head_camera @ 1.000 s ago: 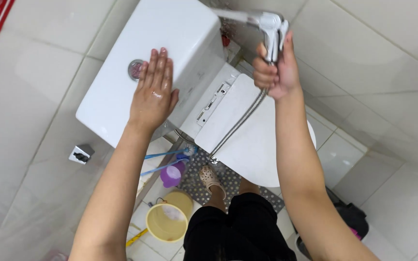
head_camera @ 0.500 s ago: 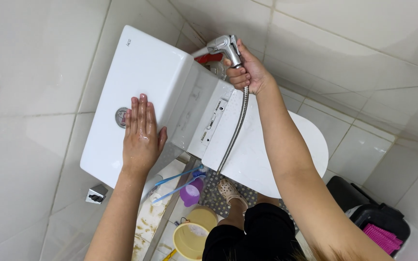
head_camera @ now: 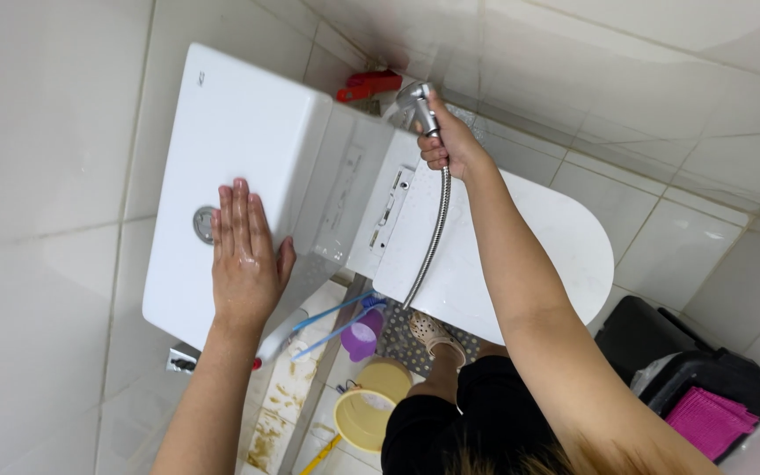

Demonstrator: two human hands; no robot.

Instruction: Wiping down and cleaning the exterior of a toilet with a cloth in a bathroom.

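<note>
White glazed ceramic cistern lid (head_camera: 230, 149) sits under her left hand (head_camera: 244, 255), spread flat and wet beside the round chrome flush button (head_camera: 204, 224). Her right hand (head_camera: 450, 145) grips the chrome bidet sprayer (head_camera: 415, 101) behind the closed white toilet seat (head_camera: 529, 255). Wet ceramic could let that bracing palm slide; a squeezed trigger could splash spray back.

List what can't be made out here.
- Spray head: the right hand covers the handle; whether water flows is too blurred to tell.
- Flush button: partly under the left hand.
- Hose: its lower end is hidden behind the toilet lid.
- Black bin: cut off by the right edge.
- Yellow bucket: contents too small to tell.
</note>
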